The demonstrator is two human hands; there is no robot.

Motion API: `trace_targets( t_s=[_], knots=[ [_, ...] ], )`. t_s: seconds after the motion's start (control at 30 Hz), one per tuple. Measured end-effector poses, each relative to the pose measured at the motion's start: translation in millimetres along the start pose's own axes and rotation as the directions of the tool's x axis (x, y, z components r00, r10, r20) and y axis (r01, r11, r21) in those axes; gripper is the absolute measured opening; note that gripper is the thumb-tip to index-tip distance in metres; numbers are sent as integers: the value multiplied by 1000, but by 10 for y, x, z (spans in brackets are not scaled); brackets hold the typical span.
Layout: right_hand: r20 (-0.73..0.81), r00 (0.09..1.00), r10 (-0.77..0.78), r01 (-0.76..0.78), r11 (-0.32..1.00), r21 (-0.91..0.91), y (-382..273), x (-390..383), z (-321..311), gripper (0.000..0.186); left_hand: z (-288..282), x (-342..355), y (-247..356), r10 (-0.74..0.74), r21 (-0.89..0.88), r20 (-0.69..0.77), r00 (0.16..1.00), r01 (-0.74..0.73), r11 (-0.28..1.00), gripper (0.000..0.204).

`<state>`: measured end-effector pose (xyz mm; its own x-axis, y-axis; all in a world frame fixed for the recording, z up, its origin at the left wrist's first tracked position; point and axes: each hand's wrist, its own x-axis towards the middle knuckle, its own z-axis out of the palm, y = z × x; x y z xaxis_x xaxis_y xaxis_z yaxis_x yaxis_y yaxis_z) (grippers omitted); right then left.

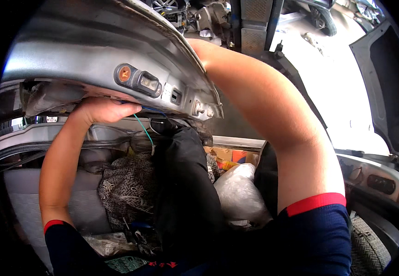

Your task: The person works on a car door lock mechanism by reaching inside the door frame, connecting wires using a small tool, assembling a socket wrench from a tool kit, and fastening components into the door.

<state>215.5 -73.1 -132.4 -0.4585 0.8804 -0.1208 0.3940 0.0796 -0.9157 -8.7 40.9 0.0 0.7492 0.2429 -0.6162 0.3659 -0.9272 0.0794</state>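
1. Around the metal panel (75, 57) goes our right arm (273, 110), maybe for steadying; the right hand is hidden, its state we cannot tell.
2. Our left hand (103, 110) is at the panel's lower edge, fingers hidden; whether they pinch, we cannot tell.
3. The green wire (144, 129) hangs just below this hand, upper end unclear.
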Motion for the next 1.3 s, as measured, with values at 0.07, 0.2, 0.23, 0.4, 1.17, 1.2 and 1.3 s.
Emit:
trace_targets(
  t_s=[0.07, 0.2, 0.23, 0.4, 1.17, 1.2, 1.3],
  knots=[
    [-6, 1000, -2, 2, 1000, -3, -3, 10, 3, 39, 5, 5, -2, -12, 29, 2, 1000, 12, 1000, 42],
    [-33, 999, -4, 4, 1000, 2, -40, 1, 20, 37, 35, 1, 26, 0, -66, -6, 1000, 0, 998, 41],
    [-47, 999, -5, 5, 1000, 4, -44, -15, 24, 37, 37, 0, 32, 12, -44, -14, 1000, -13, 999, 41],
    [-329, 943, -51, 68, 997, 40, -35, -167, 74, 35, 48, 43, 47, 34, -107, 7, 999, -33, 994, 42],
    [-983, -180, -21, 157, 986, -50, -641, -60, 1805, 41, 130, 124, -55, 23, -263, -61, 998, -38, 964, 44],
    [-983, -183, -22, 162, 985, -52, -635, -66, 1791, 40, 129, 132, -56, 22, -251, -55, 998, -36, 967, 44],
    [-986, -166, -4, 190, 981, -35, -620, -75, 1755, 36, 125, 137, -48, 14, -248, -49, 999, -26, 968, 43]
  ],
)
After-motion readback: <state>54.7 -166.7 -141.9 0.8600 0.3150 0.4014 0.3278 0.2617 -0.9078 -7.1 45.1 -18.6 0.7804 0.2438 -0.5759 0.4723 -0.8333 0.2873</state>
